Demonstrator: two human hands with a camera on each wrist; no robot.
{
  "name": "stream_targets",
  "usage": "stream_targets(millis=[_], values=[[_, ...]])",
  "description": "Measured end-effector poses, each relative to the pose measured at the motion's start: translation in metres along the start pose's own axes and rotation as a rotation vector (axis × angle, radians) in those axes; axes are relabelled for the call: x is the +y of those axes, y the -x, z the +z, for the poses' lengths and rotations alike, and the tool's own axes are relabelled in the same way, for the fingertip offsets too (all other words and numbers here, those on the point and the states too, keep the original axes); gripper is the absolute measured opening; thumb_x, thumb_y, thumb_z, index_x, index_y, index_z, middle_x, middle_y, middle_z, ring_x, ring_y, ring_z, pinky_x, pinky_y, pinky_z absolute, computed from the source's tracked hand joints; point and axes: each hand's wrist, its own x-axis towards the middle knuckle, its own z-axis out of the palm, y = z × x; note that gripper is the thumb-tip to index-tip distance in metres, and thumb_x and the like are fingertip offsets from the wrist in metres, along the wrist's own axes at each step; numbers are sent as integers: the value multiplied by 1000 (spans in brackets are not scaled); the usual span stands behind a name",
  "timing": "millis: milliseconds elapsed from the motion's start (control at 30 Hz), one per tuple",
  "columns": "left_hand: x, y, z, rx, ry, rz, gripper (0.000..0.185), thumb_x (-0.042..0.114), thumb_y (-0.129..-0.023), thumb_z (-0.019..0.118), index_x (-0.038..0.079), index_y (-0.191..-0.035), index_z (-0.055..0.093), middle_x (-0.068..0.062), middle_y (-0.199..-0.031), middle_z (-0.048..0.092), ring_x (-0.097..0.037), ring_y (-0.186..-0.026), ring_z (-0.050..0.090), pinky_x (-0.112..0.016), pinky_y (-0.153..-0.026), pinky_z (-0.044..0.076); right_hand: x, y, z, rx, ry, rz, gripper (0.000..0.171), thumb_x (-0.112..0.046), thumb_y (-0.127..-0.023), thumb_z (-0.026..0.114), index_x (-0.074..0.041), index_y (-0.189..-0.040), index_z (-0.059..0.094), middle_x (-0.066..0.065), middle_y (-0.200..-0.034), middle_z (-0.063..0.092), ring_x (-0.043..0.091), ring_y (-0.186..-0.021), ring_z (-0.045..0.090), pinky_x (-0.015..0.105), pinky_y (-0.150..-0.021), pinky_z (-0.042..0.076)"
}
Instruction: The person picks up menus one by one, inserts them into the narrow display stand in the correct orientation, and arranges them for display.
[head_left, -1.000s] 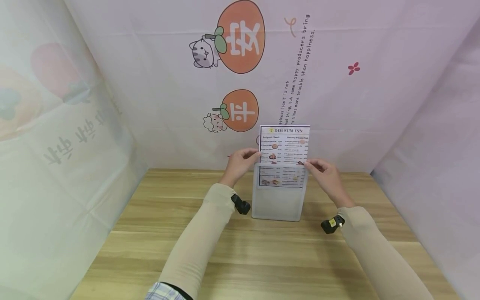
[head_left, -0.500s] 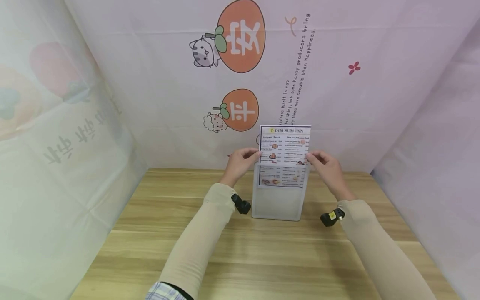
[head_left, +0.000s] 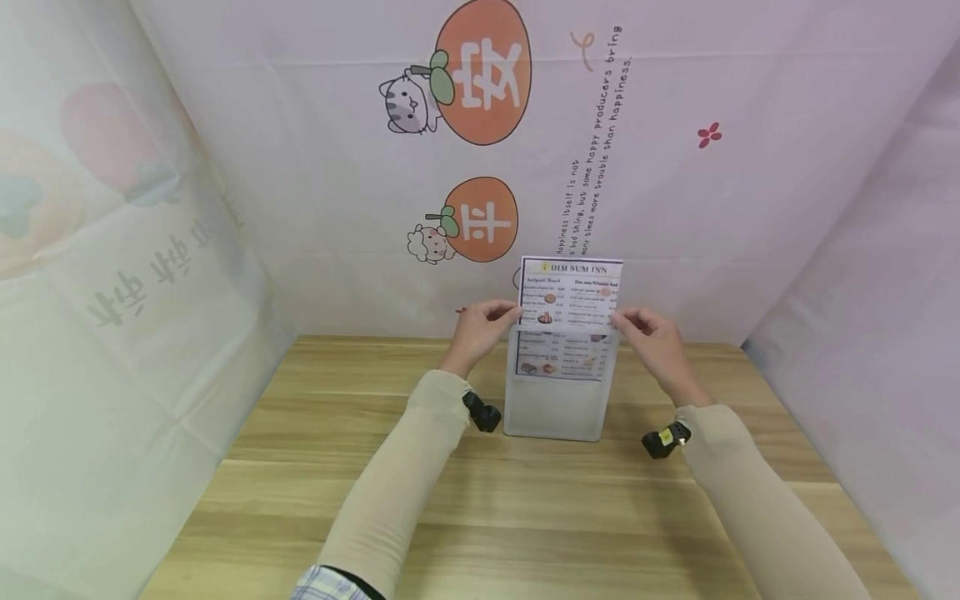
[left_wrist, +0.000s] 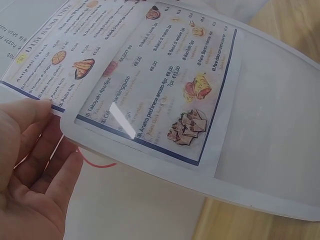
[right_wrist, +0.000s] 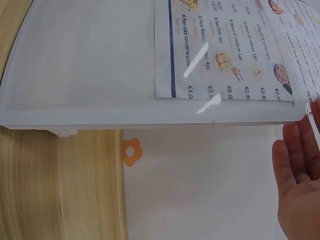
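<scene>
A printed dim sum menu sheet point(head_left: 568, 292) stands upright with its lower part inside a clear, white-rimmed menu holder point(head_left: 555, 408). The holder is upright on the wooden table, and its lower portion shows no print. My left hand point(head_left: 482, 332) pinches the sheet's left edge just above the holder's top rim. On the opposite side my right hand point(head_left: 657, 346) pinches the right edge at about the same height. In the left wrist view, the left thumb point(left_wrist: 30, 112) lies over the paper's edge. The right wrist view cuts off most of the right hand point(right_wrist: 302, 165).
The wood-grain table point(head_left: 525, 517) reaches back to a printed cloth backdrop point(head_left: 360, 208) close behind the holder. Cloth walls stand at the left point(head_left: 97, 333) and the right point(head_left: 862, 292). A wrist camera point(head_left: 482, 411) is strapped to each forearm.
The menu sheet has slid slightly down into the holder over the last half second. My right hand moved up along the edge, then lowered a little with the sheet. The holder stays put.
</scene>
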Motion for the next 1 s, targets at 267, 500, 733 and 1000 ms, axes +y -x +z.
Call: stream_targets(millis=[267,500,733,1000], values=[[-3,3,2,-5,-24,-10,27,42,-97,66,22,-113,74,11,-107,69,-10,-103,62,-35,-93,51,4,4,1,-25,10,9,57,-57,-97,57,-6,-123,63,12,-116,62,28,-108,54,37,-89,44],[-7,5,1,-18,-24,7,25,40,-97,66,21,-112,75,10,-107,70,-11,-102,63,-36,-92,52,10,5,2,-14,22,4,54,-54,-98,57,-5,-119,64,12,-114,63,30,-108,54,37,-88,44],[-8,7,1,-24,-45,7,29,42,-97,66,20,-114,74,8,-109,69,-12,-103,63,-37,-92,52,13,4,4,-10,23,1,54,-54,-98,58,-5,-119,65,12,-114,63,29,-107,54,37,-87,43],[-6,5,1,-21,-33,-24,32,46,-97,64,21,-117,73,9,-111,68,-12,-106,61,-37,-93,51,16,2,5,0,5,-8,53,-54,-98,59,-6,-119,66,11,-112,64,29,-106,56,35,-86,44]])
